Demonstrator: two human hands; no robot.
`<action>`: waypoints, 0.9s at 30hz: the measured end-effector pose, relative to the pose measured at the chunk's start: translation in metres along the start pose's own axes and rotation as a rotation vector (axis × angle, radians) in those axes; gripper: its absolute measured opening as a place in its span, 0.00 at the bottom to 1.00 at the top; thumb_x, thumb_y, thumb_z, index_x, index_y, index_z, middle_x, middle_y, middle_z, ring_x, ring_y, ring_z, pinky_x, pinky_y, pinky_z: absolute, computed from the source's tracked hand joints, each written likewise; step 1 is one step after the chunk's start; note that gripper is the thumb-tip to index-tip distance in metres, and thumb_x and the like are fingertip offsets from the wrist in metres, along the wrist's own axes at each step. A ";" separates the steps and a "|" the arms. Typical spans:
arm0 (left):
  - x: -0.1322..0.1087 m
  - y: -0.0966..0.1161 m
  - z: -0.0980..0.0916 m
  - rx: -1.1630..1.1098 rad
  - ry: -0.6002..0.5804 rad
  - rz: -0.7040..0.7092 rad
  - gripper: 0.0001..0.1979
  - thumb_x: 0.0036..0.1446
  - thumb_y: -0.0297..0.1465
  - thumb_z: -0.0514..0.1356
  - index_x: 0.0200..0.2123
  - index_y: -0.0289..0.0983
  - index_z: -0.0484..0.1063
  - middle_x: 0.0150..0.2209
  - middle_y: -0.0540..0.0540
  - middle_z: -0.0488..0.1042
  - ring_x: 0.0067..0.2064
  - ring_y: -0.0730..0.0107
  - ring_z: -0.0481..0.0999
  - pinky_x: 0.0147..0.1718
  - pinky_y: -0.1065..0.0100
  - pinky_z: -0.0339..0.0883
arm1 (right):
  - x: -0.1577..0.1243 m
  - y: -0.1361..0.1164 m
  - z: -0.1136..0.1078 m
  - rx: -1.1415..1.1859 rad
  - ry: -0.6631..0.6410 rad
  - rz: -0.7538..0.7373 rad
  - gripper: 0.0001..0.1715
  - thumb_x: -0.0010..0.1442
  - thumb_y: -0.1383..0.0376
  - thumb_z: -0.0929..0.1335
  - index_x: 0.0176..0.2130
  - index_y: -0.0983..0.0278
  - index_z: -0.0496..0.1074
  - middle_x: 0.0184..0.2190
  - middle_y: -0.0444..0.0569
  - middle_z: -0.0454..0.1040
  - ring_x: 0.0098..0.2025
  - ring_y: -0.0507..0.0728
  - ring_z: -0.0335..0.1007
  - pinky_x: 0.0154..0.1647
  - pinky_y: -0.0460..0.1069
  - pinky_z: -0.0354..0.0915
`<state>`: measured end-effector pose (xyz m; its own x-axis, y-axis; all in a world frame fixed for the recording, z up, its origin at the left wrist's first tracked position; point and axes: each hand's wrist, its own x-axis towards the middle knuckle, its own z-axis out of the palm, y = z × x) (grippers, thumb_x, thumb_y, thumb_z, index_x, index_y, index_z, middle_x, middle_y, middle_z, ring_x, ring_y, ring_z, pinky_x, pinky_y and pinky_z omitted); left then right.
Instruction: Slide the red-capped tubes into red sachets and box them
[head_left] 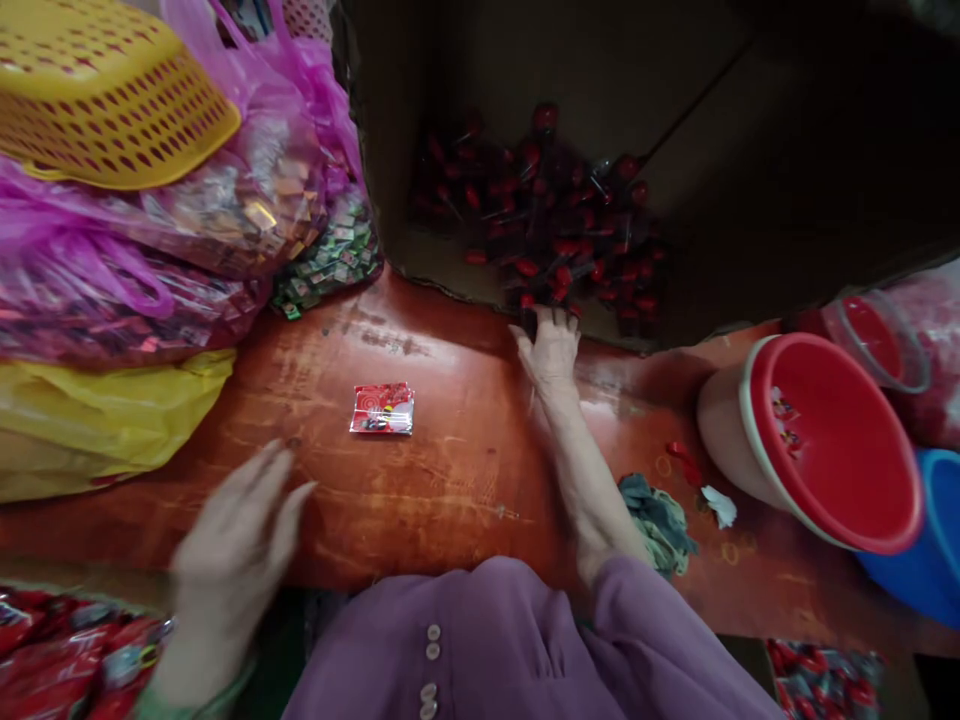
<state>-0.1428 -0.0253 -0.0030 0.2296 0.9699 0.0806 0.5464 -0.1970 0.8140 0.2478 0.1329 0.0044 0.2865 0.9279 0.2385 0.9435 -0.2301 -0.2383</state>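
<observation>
At the near wall of a deep cardboard box (450,290), my right hand (553,350) reaches in, its thumb and fingers apart. Its fingertips are at the edge of a pile of small red-topped pieces with clear stems (562,245); I see none gripped. My left hand (240,540) is over the near left of the table, blurred, with fingers stretched out, thumb apart and nothing in it. Between the hands, nearer the left, a small flat red-and-silver printed packet (382,409) lies on the reddish-brown table (450,490).
Pink bags of small wrapped pieces (247,200) are piled left, under a yellow basket (112,100). A yellow bag (112,420) lies below. At right are a crumpled green cloth (658,525), a red basin (832,450) on a pale bucket, and a blue tub (941,510).
</observation>
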 end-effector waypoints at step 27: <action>0.097 0.031 0.054 0.502 -0.062 0.537 0.10 0.66 0.31 0.58 0.44 0.34 0.77 0.40 0.41 0.78 0.39 0.62 0.74 0.41 0.64 0.71 | -0.107 -0.015 0.004 1.578 -0.274 0.487 0.25 0.45 0.53 0.79 0.42 0.58 0.78 0.29 0.40 0.80 0.21 0.47 0.70 0.22 0.44 0.70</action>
<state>-0.0599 0.0548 -0.0012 0.6064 0.7147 0.3485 0.6456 -0.6984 0.3089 0.2019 0.0379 -0.0212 0.2864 0.9229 -0.2572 -0.3485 -0.1497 -0.9253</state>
